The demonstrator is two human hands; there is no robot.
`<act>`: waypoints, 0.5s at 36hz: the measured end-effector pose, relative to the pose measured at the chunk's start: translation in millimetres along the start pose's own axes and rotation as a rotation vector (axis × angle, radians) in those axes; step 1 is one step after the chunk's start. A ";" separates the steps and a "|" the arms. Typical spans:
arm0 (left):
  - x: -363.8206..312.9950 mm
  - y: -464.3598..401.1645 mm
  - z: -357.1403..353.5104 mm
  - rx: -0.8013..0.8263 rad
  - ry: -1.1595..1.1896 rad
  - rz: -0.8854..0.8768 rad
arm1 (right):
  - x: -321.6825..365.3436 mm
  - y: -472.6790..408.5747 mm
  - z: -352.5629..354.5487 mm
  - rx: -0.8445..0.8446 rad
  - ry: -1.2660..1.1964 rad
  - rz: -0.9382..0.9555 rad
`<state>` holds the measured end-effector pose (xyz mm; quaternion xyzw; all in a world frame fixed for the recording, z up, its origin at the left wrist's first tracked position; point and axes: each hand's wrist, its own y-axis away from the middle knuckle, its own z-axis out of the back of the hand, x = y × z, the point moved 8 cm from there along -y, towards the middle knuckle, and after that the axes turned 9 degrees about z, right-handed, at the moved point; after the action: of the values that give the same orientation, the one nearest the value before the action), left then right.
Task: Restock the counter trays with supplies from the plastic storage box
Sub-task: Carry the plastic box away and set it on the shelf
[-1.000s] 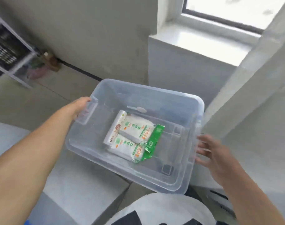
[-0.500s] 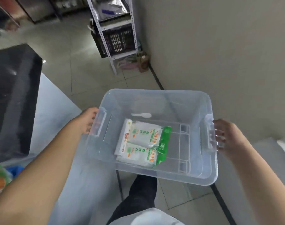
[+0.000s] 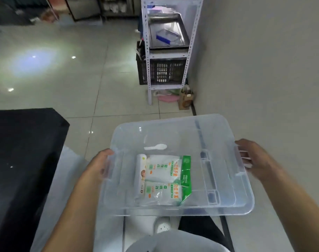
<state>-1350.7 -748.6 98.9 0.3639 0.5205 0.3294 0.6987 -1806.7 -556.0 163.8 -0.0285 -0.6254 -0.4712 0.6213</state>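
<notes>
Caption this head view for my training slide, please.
Both hands, left hand and right hand, carry a clear plastic box holding packets and a spoon.

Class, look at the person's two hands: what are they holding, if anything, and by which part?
The clear plastic storage box, carried by its two end handles: left hand grips one, right hand the other.

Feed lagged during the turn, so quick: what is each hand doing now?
Left hand: grips the left handle of the clear plastic storage box.
Right hand: fingers curled round the right handle.
</notes>
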 end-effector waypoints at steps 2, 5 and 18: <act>-20.9 -20.3 -2.4 -0.021 0.031 0.024 | 25.4 -33.8 -17.0 0.007 0.018 0.002; -50.3 -49.6 -5.8 -0.035 0.097 0.072 | 64.9 -88.8 -50.3 0.051 0.046 0.031; -221.2 -139.8 14.2 -0.143 0.357 0.161 | 237.1 -320.6 -237.2 0.301 0.162 -0.018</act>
<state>-1378.9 -1009.0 90.6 0.2897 0.5808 0.4792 0.5909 -1881.6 -1012.2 125.6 0.1083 -0.6370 -0.3786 0.6627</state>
